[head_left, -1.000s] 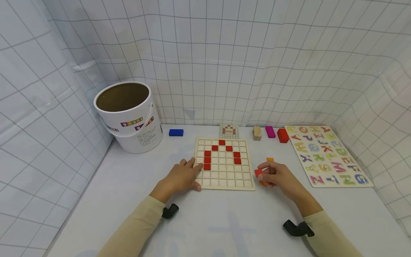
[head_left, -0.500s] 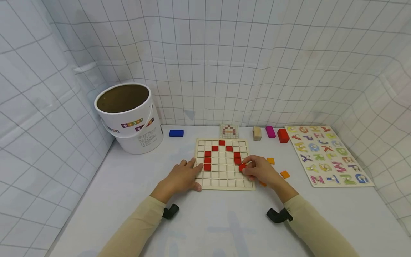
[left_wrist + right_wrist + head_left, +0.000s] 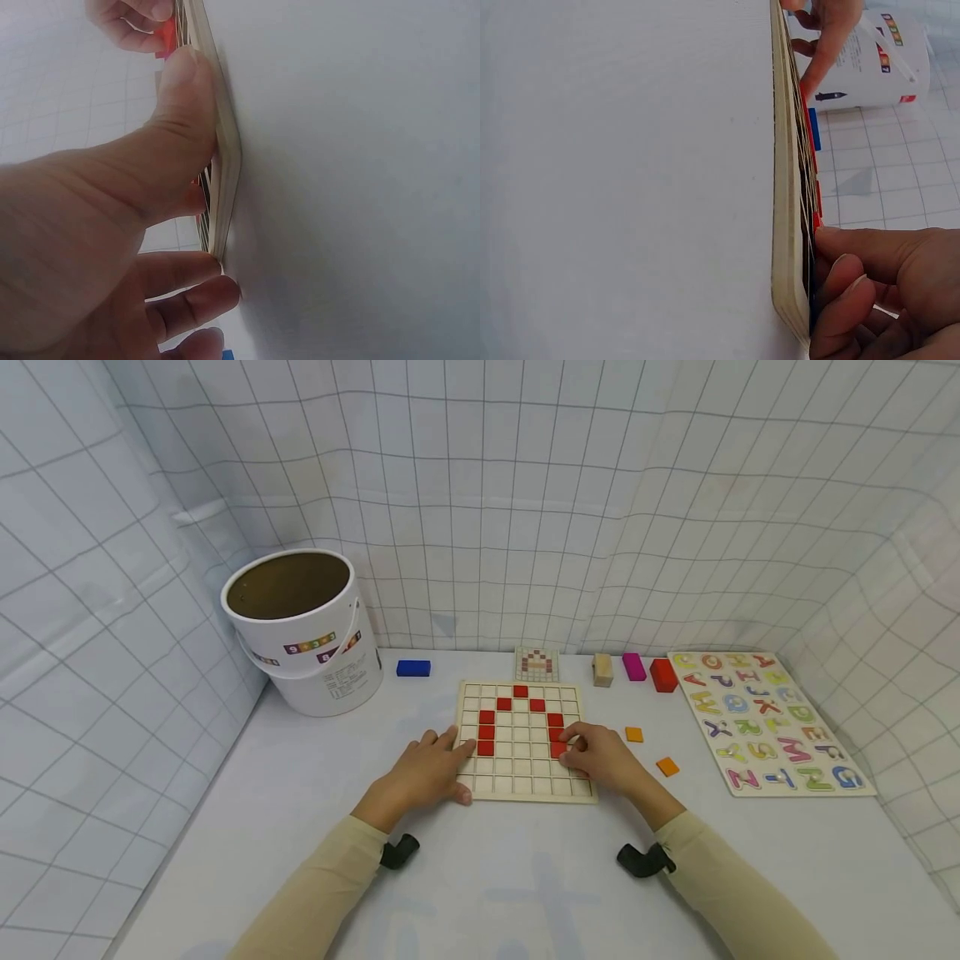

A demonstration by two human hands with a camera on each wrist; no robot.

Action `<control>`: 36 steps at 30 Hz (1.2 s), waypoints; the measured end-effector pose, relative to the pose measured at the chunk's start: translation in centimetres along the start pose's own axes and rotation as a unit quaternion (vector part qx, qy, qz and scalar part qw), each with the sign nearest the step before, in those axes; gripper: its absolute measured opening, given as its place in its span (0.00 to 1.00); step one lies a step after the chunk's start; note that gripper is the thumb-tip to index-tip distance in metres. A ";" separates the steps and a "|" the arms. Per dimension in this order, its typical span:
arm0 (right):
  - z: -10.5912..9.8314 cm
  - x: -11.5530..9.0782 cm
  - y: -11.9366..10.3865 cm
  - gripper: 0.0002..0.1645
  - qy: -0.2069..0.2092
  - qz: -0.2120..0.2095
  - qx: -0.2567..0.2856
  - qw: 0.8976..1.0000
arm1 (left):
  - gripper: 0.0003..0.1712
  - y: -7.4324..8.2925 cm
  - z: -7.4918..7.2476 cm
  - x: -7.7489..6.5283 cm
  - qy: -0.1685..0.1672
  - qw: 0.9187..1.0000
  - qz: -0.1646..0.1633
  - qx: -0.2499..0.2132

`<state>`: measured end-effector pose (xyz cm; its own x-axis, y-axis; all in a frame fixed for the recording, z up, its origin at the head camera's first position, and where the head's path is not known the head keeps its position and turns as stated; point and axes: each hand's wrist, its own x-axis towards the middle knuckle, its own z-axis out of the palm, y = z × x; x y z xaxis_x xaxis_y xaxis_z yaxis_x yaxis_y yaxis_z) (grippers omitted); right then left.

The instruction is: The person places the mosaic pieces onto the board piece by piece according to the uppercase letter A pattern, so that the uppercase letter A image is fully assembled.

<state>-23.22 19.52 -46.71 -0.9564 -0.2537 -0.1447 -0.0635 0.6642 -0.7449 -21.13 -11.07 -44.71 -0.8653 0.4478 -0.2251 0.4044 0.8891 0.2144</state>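
Observation:
A wooden grid board (image 3: 517, 768) lies flat on the white table, with red tiles set in an arch shape. My left hand (image 3: 461, 770) rests on its left edge, thumb along the front corner, as the left wrist view shows at the board's rim (image 3: 229, 150). My right hand (image 3: 570, 753) pinches a red tile (image 3: 558, 749) at the board's right side, just below the arch's right leg. The right wrist view shows the same tile (image 3: 817, 220) against the board (image 3: 786, 187), with curled fingers (image 3: 840, 300) on it.
A white bucket (image 3: 300, 627) stands at the back left, with a blue block (image 3: 413, 667) beside it. Along the back lie a pattern card (image 3: 537, 664) and wood (image 3: 602, 669), magenta (image 3: 633, 666) and red (image 3: 662, 675) blocks. Two orange tiles (image 3: 667, 766) and an alphabet puzzle (image 3: 765, 718) lie to the right.
My right hand carried a red tile left from the loose tiles to the board and lowered it onto the right side of the grid. The left hand stayed put.

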 end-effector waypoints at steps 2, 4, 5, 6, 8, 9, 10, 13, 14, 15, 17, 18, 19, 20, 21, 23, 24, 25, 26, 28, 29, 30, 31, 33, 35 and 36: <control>0.0 0.0 0.0 0.15 -0.001 0.001 -0.003 1.000 | 0.53 0.0 0.0 0.0 0.001 1.000 0.001 -0.001; -0.1 -0.1 -0.1 0.16 -0.001 0.004 0.001 1.000 | 0.52 0.0 0.0 0.0 0.004 1.000 0.003 -0.001; -0.3 -0.2 -0.1 0.16 -0.001 0.004 0.004 1.000 | 0.52 0.0 0.0 0.0 0.003 1.000 0.003 0.000; -0.5 -0.3 0.0 0.16 -0.002 0.003 0.007 1.000 | 0.52 0.1 -0.1 -0.1 0.003 1.000 0.003 0.000; -1.3 -0.6 0.3 0.17 0.004 0.010 0.016 1.000 | 0.52 0.1 -0.1 -0.1 0.002 1.000 0.004 0.000; -1.8 -0.8 0.5 0.18 0.008 0.017 0.021 1.000 | 0.52 0.1 -0.1 -0.1 0.003 1.000 0.005 -0.002; -2.5 -1.0 0.9 0.18 0.013 0.022 0.025 0.999 | 0.52 0.1 -0.1 -0.1 0.003 1.000 0.005 -0.003; -4.6 -1.5 2.4 0.21 0.034 0.039 0.032 0.998 | 0.52 0.2 -0.2 -0.1 0.001 1.000 0.005 -0.005; -5.4 -1.7 3.0 0.22 0.041 0.048 0.033 0.997 | 0.53 0.2 -0.2 -0.1 0.001 1.000 0.003 -0.006; -6.1 -1.8 3.6 0.23 0.047 0.054 0.039 0.997 | 0.52 0.2 -0.2 -0.1 0.001 1.000 0.003 -0.007; -7.3 -2.1 4.7 0.24 0.057 0.065 0.049 0.995 | 0.52 0.1 -0.1 -0.2 0.003 1.000 0.002 -0.009; -7.8 -2.2 5.2 0.25 0.062 0.074 0.053 0.994 | 0.53 0.1 -0.1 -0.2 0.003 1.000 0.000 -0.010; -8.1 -2.3 5.6 0.26 0.064 0.081 0.055 0.993 | 0.53 0.1 0.0 -0.2 0.003 1.000 0.000 -0.012; -8.4 -2.3 6.0 0.26 0.065 0.088 0.055 0.992 | 0.53 0.0 0.0 -0.2 0.005 1.000 0.000 -0.014; -8.7 -2.3 6.4 0.27 0.065 0.092 0.056 0.992 | 0.53 0.0 0.1 -0.2 0.007 1.000 0.001 -0.015; -8.8 -2.2 6.9 0.28 0.061 0.098 0.049 0.992 | 0.53 -0.1 0.1 -0.1 0.007 1.000 -0.001 -0.015; -8.9 -2.1 7.0 0.28 0.057 0.096 0.045 0.993 | 0.53 -0.1 0.1 -0.1 0.006 1.000 -0.002 -0.013; -8.8 -2.0 7.2 0.29 0.054 0.095 0.040 0.993 | 0.53 -0.1 0.2 -0.1 0.008 1.000 -0.001 -0.013; -8.7 -1.9 7.3 0.29 0.050 0.093 0.034 0.994 | 0.53 -0.1 0.2 -0.1 0.010 1.000 -0.001 -0.013; -8.5 -1.6 7.4 0.29 0.042 0.091 0.024 0.995 | 0.53 -0.2 0.2 -0.1 0.011 1.000 -0.001 -0.012; -8.4 -1.5 7.4 0.29 0.039 0.091 0.019 0.995 | 0.53 -0.2 0.2 -0.1 0.011 1.000 -0.001 -0.010; -8.3 -1.4 7.4 0.29 0.036 0.091 0.013 0.995 | 0.53 -0.2 0.2 -0.1 0.012 1.000 0.000 -0.010; -8.2 -1.3 7.3 0.29 0.033 0.094 0.009 0.995 | 0.53 -0.2 0.2 -0.1 0.012 1.000 0.000 -0.009; -8.1 -1.2 7.1 0.29 0.030 0.098 0.005 0.995 | 0.53 -0.3 0.2 -0.1 0.011 1.000 0.001 -0.006; -8.1 -1.2 6.9 0.28 0.029 0.098 -0.004 0.995 | 0.53 -0.3 0.2 0.0 0.011 1.000 0.002 -0.003; -8.1 -1.2 6.8 0.28 0.028 0.098 -0.009 0.995 | 0.53 -0.2 0.2 0.0 0.011 1.000 0.003 -0.003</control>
<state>-24.79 30.01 -46.36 -0.9653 -0.0795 -0.2486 0.1206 0.7089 -0.6949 -21.14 -11.29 -44.93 -0.8695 0.4507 -0.2022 0.4078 0.8859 0.2212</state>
